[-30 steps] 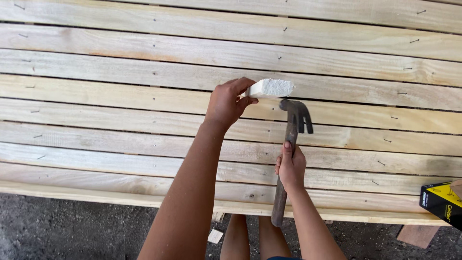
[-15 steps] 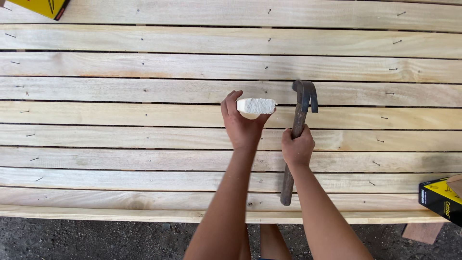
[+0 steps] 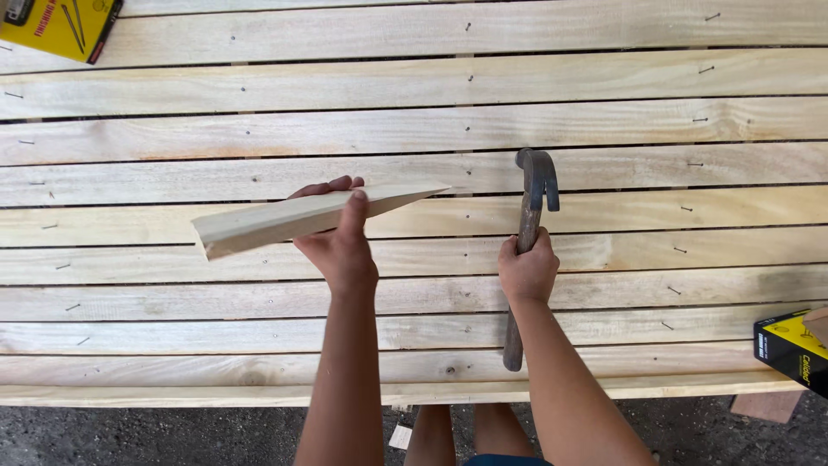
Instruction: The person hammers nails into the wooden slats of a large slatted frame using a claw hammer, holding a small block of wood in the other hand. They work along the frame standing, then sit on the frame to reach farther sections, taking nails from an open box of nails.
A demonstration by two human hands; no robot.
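— What's each hand got?
— Left hand (image 3: 343, 246) is closed around a tapered wooden wedge (image 3: 302, 217), lifted above the slats (image 3: 259, 129). Right hand (image 3: 526, 269) is wrapped around the claw hammer (image 3: 528, 231), mid-handle.
— I'd grip lower, and keep fingers clear of the wedge's tip.
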